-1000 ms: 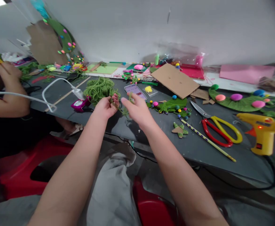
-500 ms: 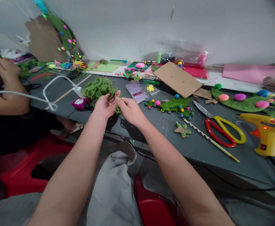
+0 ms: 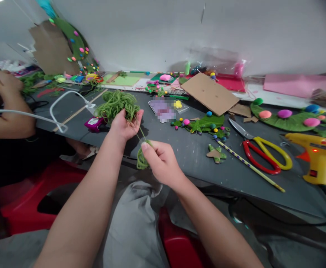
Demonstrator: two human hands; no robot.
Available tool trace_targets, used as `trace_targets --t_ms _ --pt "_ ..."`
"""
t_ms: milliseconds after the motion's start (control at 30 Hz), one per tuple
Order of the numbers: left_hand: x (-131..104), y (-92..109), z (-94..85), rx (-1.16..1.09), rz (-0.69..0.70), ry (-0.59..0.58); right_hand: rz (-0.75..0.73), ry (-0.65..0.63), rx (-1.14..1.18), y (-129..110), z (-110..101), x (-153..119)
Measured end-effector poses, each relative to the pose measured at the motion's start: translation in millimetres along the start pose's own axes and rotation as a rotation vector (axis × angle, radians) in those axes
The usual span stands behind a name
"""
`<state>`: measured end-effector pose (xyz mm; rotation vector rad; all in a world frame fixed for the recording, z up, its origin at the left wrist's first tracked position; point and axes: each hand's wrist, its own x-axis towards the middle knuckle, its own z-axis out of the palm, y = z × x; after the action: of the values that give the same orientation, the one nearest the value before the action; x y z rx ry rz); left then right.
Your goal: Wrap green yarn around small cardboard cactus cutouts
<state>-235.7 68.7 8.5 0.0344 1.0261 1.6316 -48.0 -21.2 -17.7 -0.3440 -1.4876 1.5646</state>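
Note:
A loose bundle of green yarn [image 3: 119, 104] rests in my left hand [image 3: 126, 126], above the table's front edge. The fingers curl up around its underside. My right hand [image 3: 163, 160] is lower and nearer to me, closed in a pinch on several strands of the same yarn. A small loop of yarn [image 3: 142, 159] hangs from that pinch. Thin strands stretch between the two hands. Just left of the bundle, a purple and white box-like thing [image 3: 95, 123] sits on the table, beside a white charger plug [image 3: 90, 107].
On the right lie scissors [image 3: 259, 149], a patterned pencil [image 3: 249, 165], a yarn-wrapped cardboard star [image 3: 216, 153] and a yellow glue gun [image 3: 313, 156], its light on. Behind are a phone [image 3: 161, 110] and cardboard [image 3: 210, 93]. Another person's arm [image 3: 10, 100] is at the left.
My right hand has drawn away from the bundle, down and toward me, with strands pinched in it. My left hand has stayed nearly in place with the bundle.

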Motion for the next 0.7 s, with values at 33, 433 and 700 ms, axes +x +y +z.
trace_targets --t_ms 33,433,700 --pt "0.2 0.0 0.6 0.003 -0.005 0.004 0.011 -0.031 0.022 -6.3 1.3 -7.0" --pt "6.2 1.3 5.6 -0.020 -0.042 0.016 0.037 -0.028 -0.034 -35.4 -11.4 -45.3" --pt "-14.7 -2.5 -2.1 -0.043 0.015 -0.117 0.259 0.136 -0.252 -15.6 -34.0 -30.5"
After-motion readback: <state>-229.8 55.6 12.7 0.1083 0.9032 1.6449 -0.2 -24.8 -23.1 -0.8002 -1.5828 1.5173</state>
